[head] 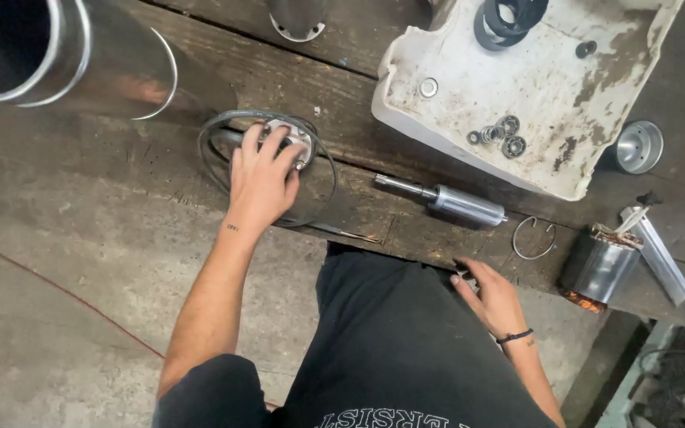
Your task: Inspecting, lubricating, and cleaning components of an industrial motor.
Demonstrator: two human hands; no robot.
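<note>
My left hand (262, 176) rests with fingers spread on a round metal flange part (288, 136) that lies inside a black rubber ring (220, 127) on the wooden workbench (160, 162). My right hand (491, 295) is at the bench's near edge, fingers curled on something small and dark that I cannot make out. A steel shaft with a cylindrical rotor (452, 200) lies between the hands. A wire snap ring (533, 238) sits just right of it.
A stained white plastic tray (533, 79) holds bearings (504, 136), a washer and black rings. A motor stator with copper windings (601, 266), a metal cap (637, 146) and a large steel tube (73, 55) lie around.
</note>
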